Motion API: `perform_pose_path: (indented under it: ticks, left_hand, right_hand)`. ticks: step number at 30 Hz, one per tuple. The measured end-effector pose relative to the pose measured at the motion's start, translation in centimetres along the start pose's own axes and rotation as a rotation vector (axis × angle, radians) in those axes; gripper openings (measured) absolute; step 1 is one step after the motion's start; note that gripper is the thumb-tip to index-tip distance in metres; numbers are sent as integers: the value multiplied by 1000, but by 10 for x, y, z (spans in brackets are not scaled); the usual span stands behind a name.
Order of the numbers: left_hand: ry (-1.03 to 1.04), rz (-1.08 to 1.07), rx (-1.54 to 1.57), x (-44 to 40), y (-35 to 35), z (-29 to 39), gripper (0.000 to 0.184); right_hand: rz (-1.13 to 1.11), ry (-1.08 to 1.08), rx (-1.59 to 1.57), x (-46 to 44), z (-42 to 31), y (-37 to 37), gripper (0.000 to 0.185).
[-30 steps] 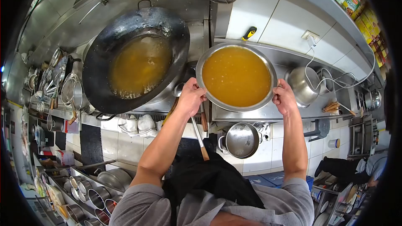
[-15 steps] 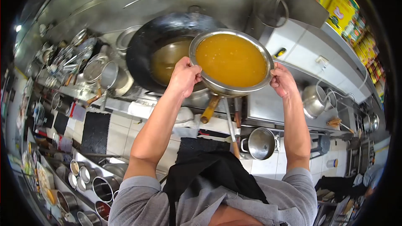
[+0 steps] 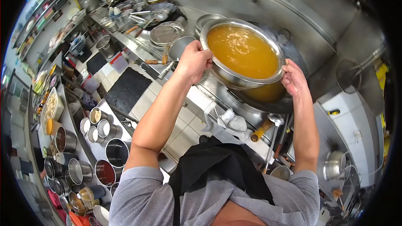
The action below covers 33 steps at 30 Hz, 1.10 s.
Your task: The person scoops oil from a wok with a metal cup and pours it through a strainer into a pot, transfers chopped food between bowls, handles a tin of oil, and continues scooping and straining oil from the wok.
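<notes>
A wide steel bowl (image 3: 238, 78) of orange-brown liquid (image 3: 243, 52) is held up level between my hands. My left hand (image 3: 195, 62) pinches its rim on the left, fingers closed. On the right side, my right hand (image 3: 294, 78) grips the rim with thumb and fingers. Behind and beneath the bowl sits a large black wok (image 3: 298, 60), partly hidden, with brownish liquid in it. A ladle (image 3: 273, 136) with a long handle and a yellow-brown wooden handle (image 3: 261, 130) lie on the stove front, below the wok.
Strainers (image 3: 166, 34) and a steel pot (image 3: 181, 49) stand left of the bowl. White cloths (image 3: 230, 121) lie along the stove edge. A round wire strainer (image 3: 349, 75) hangs at the right. At lower left, a counter holds several pots (image 3: 117, 152) and containers.
The view has turned left. Both hands have carried the bowl from over the right counter to in front of and over the wok. Their grip on the rim is unchanged, and the liquid's surface now ripples.
</notes>
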<state>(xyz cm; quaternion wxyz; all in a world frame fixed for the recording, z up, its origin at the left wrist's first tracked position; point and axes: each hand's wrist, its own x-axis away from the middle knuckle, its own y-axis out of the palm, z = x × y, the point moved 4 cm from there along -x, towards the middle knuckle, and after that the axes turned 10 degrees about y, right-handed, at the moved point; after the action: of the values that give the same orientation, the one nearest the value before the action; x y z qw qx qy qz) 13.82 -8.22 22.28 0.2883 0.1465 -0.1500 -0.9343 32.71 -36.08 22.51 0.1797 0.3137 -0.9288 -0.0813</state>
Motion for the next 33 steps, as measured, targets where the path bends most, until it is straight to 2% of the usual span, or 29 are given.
perform_pose_path:
  ticks: [7, 8, 13, 19, 23, 33]
  left_hand:
    - [42, 172, -49, -41, -106, 20, 13]
    - [60, 248, -34, -47, -121, 22, 18]
    - [73, 336, -42, -87, -205, 35, 20]
    - [77, 395, -148, -137, -326, 48, 18]
    - [47, 378, -207, -180, -407, 59, 18]
    - [63, 344, -128, -287, -574, 75, 18]
  right_hand:
    - [-253, 34, 63, -130, 6, 102, 13]
    - [-284, 46, 66, -147, 6, 119, 12]
    - [-394, 135, 38, -227, 21, 206, 14]
    - [-448, 160, 49, -308, 65, 317, 16]
    - [-377, 165, 48, -350, 87, 392, 15]
    - [-341, 154, 29, -469, 120, 532, 16]
